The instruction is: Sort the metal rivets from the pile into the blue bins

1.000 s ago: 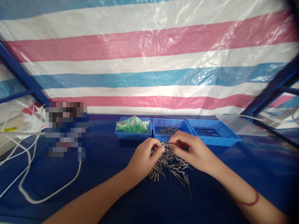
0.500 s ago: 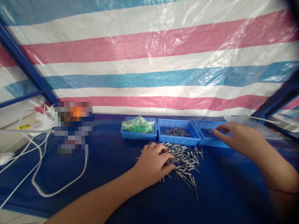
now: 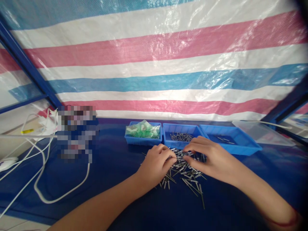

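A loose pile of silver blind rivets point(image 3: 181, 166) lies spread on the dark blue tabletop in front of me. Over the pile's left side rests my left hand point(image 3: 154, 166), its thumb and forefinger brought together; whatever is between the tips is too small to make out. My right hand point(image 3: 211, 158) hovers at the pile's right side, thumb and fingers apart, with nothing visible between them. Behind it, the right blue bin point(image 3: 243, 149) holds several scattered rivets. The middle blue bin point(image 3: 186, 127), partly covered by my right hand, contains a larger heap of rivets.
The left blue bin point(image 3: 143, 140) holds clear bags with green contents. Behind the right bin lies a translucent plastic sheet point(image 3: 264, 133). White cables point(image 3: 48, 201) loop over the table's left side near a pixelated area. A striped tarp point(image 3: 154, 77) hangs behind.
My right hand has moved left from the right bin to the pile, uncovering the rivets in that bin. The left hand's thumb and forefinger have closed together over the pile.
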Motion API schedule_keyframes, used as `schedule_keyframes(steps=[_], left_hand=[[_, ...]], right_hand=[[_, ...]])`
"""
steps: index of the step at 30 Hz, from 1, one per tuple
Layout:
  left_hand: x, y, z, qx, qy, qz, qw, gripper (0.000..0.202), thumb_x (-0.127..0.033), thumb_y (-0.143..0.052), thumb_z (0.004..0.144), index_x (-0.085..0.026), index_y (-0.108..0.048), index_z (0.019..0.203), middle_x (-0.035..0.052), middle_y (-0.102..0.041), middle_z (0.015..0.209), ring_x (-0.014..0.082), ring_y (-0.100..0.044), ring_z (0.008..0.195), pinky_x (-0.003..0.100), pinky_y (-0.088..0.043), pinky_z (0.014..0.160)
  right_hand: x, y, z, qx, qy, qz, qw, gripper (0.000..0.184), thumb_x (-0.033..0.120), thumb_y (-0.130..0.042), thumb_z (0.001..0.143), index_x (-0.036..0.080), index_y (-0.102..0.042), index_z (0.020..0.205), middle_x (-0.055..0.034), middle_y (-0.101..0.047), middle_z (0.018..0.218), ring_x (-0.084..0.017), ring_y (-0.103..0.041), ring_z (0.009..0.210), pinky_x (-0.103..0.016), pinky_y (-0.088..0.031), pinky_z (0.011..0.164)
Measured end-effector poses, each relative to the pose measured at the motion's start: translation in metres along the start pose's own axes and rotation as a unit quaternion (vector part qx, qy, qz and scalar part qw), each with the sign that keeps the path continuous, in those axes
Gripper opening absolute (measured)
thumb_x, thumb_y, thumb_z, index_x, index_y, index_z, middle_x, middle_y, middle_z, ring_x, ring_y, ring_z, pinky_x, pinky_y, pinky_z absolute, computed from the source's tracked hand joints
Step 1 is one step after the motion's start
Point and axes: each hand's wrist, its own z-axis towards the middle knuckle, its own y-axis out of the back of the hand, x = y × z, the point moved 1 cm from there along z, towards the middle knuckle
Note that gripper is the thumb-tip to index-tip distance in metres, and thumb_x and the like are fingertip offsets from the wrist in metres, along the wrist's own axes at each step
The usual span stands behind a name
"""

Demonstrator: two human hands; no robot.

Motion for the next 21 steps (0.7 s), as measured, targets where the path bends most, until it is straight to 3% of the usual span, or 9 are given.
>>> schedule_keyframes(steps=[3, 7, 16, 21], left_hand=[[0.002, 0.001, 0.002, -0.025, 0.004, -0.067, 0.997, 0.014, -0.023, -0.050, 0.092, -0.020, -0.063, 0.093, 0.0035, -0.060, 0.093, 0.0165, -0.058, 0.091, 0.028, -0.044, 0.082], [0.003, 0.002, 0.004, -0.056, 0.018, -0.111, 0.992, 0.012, -0.021, -0.052, 0.091, -0.020, -0.063, 0.092, 0.0027, -0.062, 0.091, 0.0148, -0.060, 0.085, 0.025, -0.047, 0.079], [-0.002, 0.003, 0.005, -0.015, 0.015, -0.102, 0.995, 0.015, -0.025, -0.052, 0.091, -0.018, -0.066, 0.092, 0.0036, -0.066, 0.088, 0.0162, -0.061, 0.082, 0.025, -0.045, 0.074], [-0.004, 0.002, 0.005, -0.053, 0.023, -0.134, 0.989, 0.018, -0.028, -0.053, 0.090, -0.019, -0.069, 0.090, 0.0021, -0.067, 0.079, 0.0145, -0.060, 0.072, 0.023, -0.045, 0.067]], right_hand=[[0.013, -0.012, 0.002, 0.023, 0.018, 0.055, 0.998, 0.014, 0.028, -0.053, 0.089, 0.022, -0.065, 0.086, -0.0056, -0.064, 0.081, -0.020, -0.059, 0.078, -0.034, -0.046, 0.068], [0.019, -0.019, 0.004, -0.003, -0.010, 0.115, 0.993, 0.016, 0.025, -0.049, 0.091, 0.021, -0.063, 0.085, -0.0046, -0.061, 0.079, -0.017, -0.058, 0.071, -0.031, -0.045, 0.064], [0.018, -0.018, 0.006, -0.077, -0.073, 0.178, 0.978, 0.016, 0.024, -0.053, 0.088, 0.021, -0.059, 0.074, -0.0015, -0.056, 0.070, -0.014, -0.050, 0.063, -0.029, -0.040, 0.057], [0.018, -0.024, 0.006, -0.090, -0.096, 0.246, 0.960, 0.013, 0.030, -0.055, 0.087, 0.021, -0.064, 0.082, -0.0032, -0.060, 0.075, -0.016, -0.054, 0.068, -0.029, -0.044, 0.059]])
